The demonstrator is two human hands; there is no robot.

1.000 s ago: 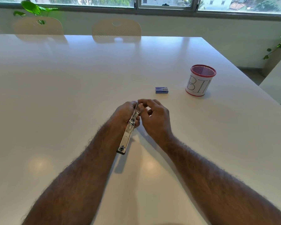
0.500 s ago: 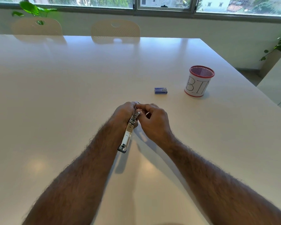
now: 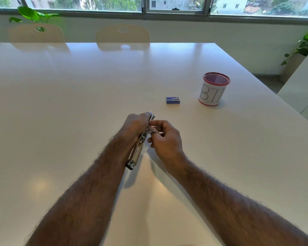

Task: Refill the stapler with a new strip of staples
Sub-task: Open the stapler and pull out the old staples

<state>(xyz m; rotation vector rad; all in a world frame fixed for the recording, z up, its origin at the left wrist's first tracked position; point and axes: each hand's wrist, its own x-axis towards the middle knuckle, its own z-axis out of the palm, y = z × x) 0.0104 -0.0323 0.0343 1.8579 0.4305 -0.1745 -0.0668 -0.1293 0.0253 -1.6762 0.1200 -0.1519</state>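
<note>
A long metal stapler is held above the white table, its near end pointing toward me. My left hand grips its far half from the left. My right hand sits just right of it, thumb and forefinger pinched on a small shiny metal piece at the stapler's middle; whether that piece is a staple strip or a stapler part I cannot tell. A small blue staple box lies closed on the table beyond my hands.
A white cup with a red mesh rim, marked "BIN", stands to the right of the box. Two pale chairs line the far table edge. The table's right edge runs diagonally past the cup.
My right hand has slid toward me along the stapler, from its far tip to its middle, and now pinches a small shiny piece. The left hand keeps its grip.
</note>
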